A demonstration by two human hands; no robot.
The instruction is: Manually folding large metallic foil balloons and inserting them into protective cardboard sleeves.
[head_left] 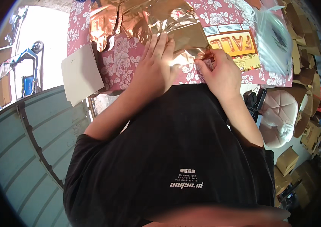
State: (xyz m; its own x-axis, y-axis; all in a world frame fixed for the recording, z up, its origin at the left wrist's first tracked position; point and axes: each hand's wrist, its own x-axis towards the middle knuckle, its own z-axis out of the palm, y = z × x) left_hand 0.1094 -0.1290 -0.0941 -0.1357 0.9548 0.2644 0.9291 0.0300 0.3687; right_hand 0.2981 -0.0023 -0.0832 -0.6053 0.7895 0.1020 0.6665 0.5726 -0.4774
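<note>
Two hands on gold foil (pixel 172 28), top centre of the frame.
At left, pale card (pixel 80 75) lies on the red floral tablecloth (pixel 119 55); the left hand (pixel 157 62), right of it, lies palm down, fingers slightly spread, fingertips on the foil's lower part; below, at lower centre, the black shirt (pixel 168 132) bears white lettering, upside down in the frame; the right hand (pixel 223 73), right of top centre, pinches the foil's lower right edge between thumb and forefinger, its other fingers curled; just beyond, at upper right, a package (pixel 237 42) shows large balloon-style capitals on orange, with finer print around them; next, a clear bag (pixel 274 39) bears a small dark block of print; cardboard boxes (pixel 287 160) fill the far right.
</note>
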